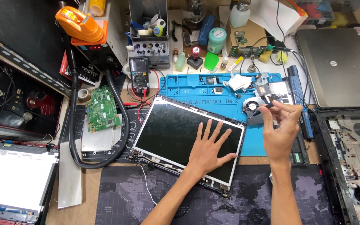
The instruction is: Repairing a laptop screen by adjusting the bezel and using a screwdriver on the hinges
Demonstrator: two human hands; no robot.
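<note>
Your left hand point(207, 150) lies flat and spread wide on the laptop screen panel point(176, 133), fingers fanned toward the far right corner, pressing on the dark glass and gripping nothing. The panel is a black rectangle with a thin pale bezel, its surface dull and unlit, with bare metal hinge brackets and loose thin cables showing along its near edge. It lies face up and skewed on the tabletop point(88, 196): its long axis runs from the upper left, near the multimeter point(139, 75), down toward the lower right, so the far right corner points at the blue repair mat point(213, 89), which it partly overlaps.

Your right hand point(279, 131) is raised just beside the panel's right edge, fingers pinched narrow around a slim dark tool point(258, 111), likely a small screwdriver, though the view is too small to be sure. The tool slants from your fingertips down and left, its tip close to the panel's far right corner. Just beyond your fingers, a small round cooling fan point(251, 105) sits on the mat.

Left of the panel lie a green circuit board point(102, 109) and a looping black hose point(73, 125). A closed grey laptop point(340, 66) rests at the far right.
</note>
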